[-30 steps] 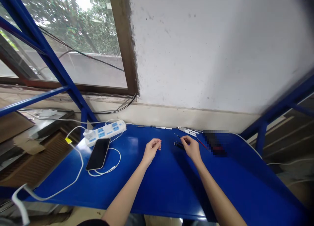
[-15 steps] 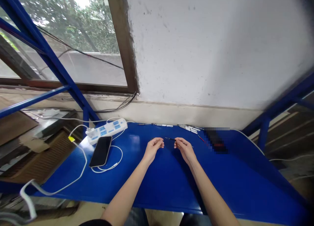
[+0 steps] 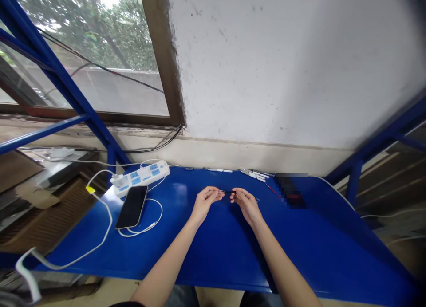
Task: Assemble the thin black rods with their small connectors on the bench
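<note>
Between my two hands, over the blue table, lies a thin, dark pen (image 3: pixel 228 191), held roughly level. My right hand (image 3: pixel 245 204) pinches its right end between thumb and fingers. At the other end, the closed fingertips of my left hand (image 3: pixel 205 203) meet its tip. Whether a separate small part sits inside the left fingers is hidden. Behind the hands, several white pens (image 3: pixel 255 175) lie by the wall, and a thin red stick (image 3: pixel 270 188) lies to their right. More pens (image 3: pixel 218 170) form a row along the table's back edge.
A white power strip (image 3: pixel 141 178) sits at the back left of the blue table (image 3: pixel 226 253). A phone (image 3: pixel 132 207) lies in front of it, beside a looped white cable (image 3: pixel 161 211). A dark blurred-out object (image 3: pixel 291 191) lies at right. Blue metal posts flank the table.
My hands have come closer together, and the left end of the pen now reaches my left fingertips. The view has shifted slightly.
</note>
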Demonstrator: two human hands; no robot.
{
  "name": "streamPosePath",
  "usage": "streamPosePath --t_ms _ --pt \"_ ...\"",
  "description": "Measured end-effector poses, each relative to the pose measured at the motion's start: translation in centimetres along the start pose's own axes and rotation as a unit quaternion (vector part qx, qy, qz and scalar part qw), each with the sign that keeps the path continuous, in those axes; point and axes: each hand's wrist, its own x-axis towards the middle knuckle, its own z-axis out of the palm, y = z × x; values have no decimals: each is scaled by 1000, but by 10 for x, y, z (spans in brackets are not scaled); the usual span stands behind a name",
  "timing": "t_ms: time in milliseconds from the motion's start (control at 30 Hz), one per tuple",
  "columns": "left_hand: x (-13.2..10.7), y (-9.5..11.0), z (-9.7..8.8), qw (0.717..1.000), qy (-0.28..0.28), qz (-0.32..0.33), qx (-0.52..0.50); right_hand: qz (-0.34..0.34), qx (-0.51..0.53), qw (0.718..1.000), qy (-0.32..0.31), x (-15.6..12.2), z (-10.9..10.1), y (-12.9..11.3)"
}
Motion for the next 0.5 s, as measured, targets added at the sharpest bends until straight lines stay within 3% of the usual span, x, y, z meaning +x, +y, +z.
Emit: streamPosePath --t_ms 300,500 --pt "-2 2 3 999 -17 0 40 0 -38 999 -22 -1 1 1" --pt "-2 1 -3 992 -36 5 123 3 -170 983 -67 -1 -4 3"
